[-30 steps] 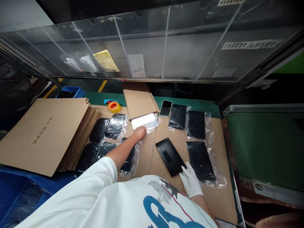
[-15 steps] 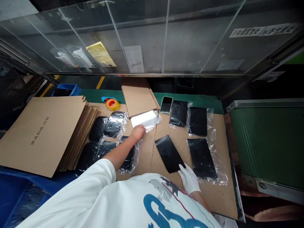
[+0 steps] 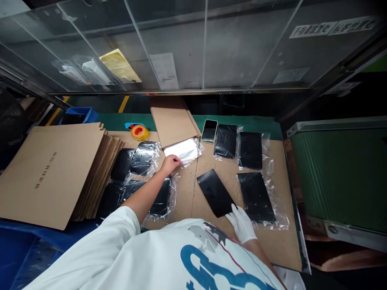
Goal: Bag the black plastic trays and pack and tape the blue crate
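Observation:
My bare left hand (image 3: pixel 171 163) pinches the near edge of a flat clear plastic bag (image 3: pixel 185 150), which lies at the foot of a cardboard sheet. My right hand (image 3: pixel 242 224), in a white glove, grips the lower right corner of a black panel (image 3: pixel 215 192) with small holes along its far end. To the right of that panel lie three bagged black panels, the nearest one (image 3: pixel 256 197) beside my glove. Several more bagged black pieces (image 3: pixel 144 158) rest on the left, some partly under my left forearm.
A tall stack of cardboard sheets (image 3: pixel 51 169) stands at the left. Yellow tape (image 3: pixel 140 132), cardboard pieces (image 3: pixel 172 121) and a phone (image 3: pixel 209 131) lie along the back. A clear partition hangs above. A green ribbed surface (image 3: pixel 341 173) is at the right.
My left hand has shifted slightly left along the edge of the clear bag. The whole view has moved a little; my right hand keeps its place at the panel's corner.

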A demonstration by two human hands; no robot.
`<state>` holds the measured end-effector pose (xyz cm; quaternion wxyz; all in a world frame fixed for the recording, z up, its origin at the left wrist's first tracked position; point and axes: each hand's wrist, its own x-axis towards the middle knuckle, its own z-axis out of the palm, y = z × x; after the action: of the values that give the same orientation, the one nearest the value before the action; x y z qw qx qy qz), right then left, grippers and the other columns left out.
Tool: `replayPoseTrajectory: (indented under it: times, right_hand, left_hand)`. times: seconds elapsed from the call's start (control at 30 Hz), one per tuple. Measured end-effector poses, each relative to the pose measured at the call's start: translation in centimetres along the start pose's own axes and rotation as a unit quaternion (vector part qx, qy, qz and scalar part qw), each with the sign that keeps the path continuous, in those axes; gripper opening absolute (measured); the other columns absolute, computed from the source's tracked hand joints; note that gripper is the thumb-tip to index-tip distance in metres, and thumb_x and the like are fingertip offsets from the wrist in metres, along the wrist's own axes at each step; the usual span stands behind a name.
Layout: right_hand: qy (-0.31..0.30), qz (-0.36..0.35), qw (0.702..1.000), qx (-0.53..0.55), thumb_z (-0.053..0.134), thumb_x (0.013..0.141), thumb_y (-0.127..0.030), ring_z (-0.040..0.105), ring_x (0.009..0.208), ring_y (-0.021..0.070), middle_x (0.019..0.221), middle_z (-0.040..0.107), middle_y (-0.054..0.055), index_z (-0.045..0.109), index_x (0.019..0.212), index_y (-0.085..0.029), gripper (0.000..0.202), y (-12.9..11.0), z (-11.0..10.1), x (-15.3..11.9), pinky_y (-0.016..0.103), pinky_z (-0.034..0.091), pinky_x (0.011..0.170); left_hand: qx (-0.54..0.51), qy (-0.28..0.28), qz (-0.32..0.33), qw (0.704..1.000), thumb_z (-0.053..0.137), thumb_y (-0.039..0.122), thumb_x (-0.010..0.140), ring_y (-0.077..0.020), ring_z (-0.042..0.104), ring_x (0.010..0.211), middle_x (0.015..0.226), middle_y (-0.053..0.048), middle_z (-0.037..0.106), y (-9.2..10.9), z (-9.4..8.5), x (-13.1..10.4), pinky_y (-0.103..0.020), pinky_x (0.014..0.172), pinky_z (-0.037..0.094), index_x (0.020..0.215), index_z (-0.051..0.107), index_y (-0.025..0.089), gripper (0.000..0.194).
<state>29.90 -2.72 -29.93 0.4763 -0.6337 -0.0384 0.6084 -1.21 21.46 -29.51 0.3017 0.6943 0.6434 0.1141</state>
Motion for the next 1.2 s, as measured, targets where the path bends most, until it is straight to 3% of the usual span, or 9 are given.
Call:
replayPoseTrajectory:
  times: [0.1,0.23,0.53,0.77,1.0,1.2]
  right_hand:
    - [-0.034,0.041,0.998,0.034,0.076,0.066,-0.046,0.067,0.093,0.0228,0.104,0.067,0.006,0.057,0.088,-0.023,0.037,-0.6,0.8,0.4,0.036,0.057,0.079]
    - [-0.095,0.05,0.994,0.031,0.072,0.072,-0.044,0.067,0.089,0.0207,0.101,0.068,0.006,0.059,0.09,-0.021,0.031,-2.7,3.1,1.2,0.031,0.056,0.072]
    - [-0.138,0.065,0.988,0.006,0.078,0.066,-0.036,0.067,0.07,0.0176,0.081,0.07,0.004,0.061,0.083,-0.017,0.031,-6.3,8.6,3.6,0.026,0.054,0.06]
    - [-0.12,0.055,0.991,0.004,0.08,0.063,-0.033,0.068,0.069,0.017,0.082,0.072,0.004,0.063,0.084,-0.016,0.032,-7.7,9.9,5.4,0.026,0.055,0.059]
    - [-0.115,0.022,0.993,0.03,0.082,0.06,-0.032,0.069,0.078,0.0178,0.088,0.072,0.001,0.064,0.082,-0.02,0.031,-7.9,10.3,6.7,0.029,0.058,0.067]
    - [-0.147,0.019,0.988,0.035,0.08,0.064,-0.032,0.068,0.085,0.0187,0.093,0.072,0.004,0.065,0.088,-0.018,0.031,-6.2,11.3,6.7,0.032,0.058,0.074]
  left_hand:
    - [-0.017,-0.003,-0.01,1.0,0.06,0.038,0.08,-0.0144,0.059,0.064,0.072,-0.003,0.066,0.2,0.0,0.3,-0.023,0.057,0.044,0.074,0.065,0.013,0.026]
    - [-0.019,-0.021,0.018,0.999,0.054,0.037,0.085,-0.0146,0.06,0.067,0.073,-0.002,0.067,0.9,-0.6,0.3,-0.023,0.061,0.044,0.079,0.066,0.014,0.027]
    - [0.083,-0.045,0.111,0.989,0.053,0.031,0.089,-0.0216,0.059,0.089,0.092,-0.008,0.067,3.0,-2.2,-0.9,-0.031,0.081,0.042,0.086,0.069,0.018,0.021]
    - [0.252,-0.063,0.214,0.942,0.043,0.031,0.095,-0.0212,0.06,0.085,0.088,-0.01,0.064,3.4,-2.4,-1.0,-0.032,0.08,0.045,0.093,0.066,0.015,0.029]
    - [0.222,-0.036,0.222,0.949,0.046,0.013,0.089,-0.0197,0.061,0.09,0.097,-0.008,0.066,2.6,-2.6,-1.8,-0.031,0.083,0.048,0.104,0.063,0.016,0.022]
    - [0.203,-0.038,0.239,0.949,0.045,0.012,0.088,-0.0199,0.061,0.089,0.099,-0.009,0.064,2.6,-2.1,-2.9,-0.032,0.081,0.049,0.106,0.062,0.016,0.025]
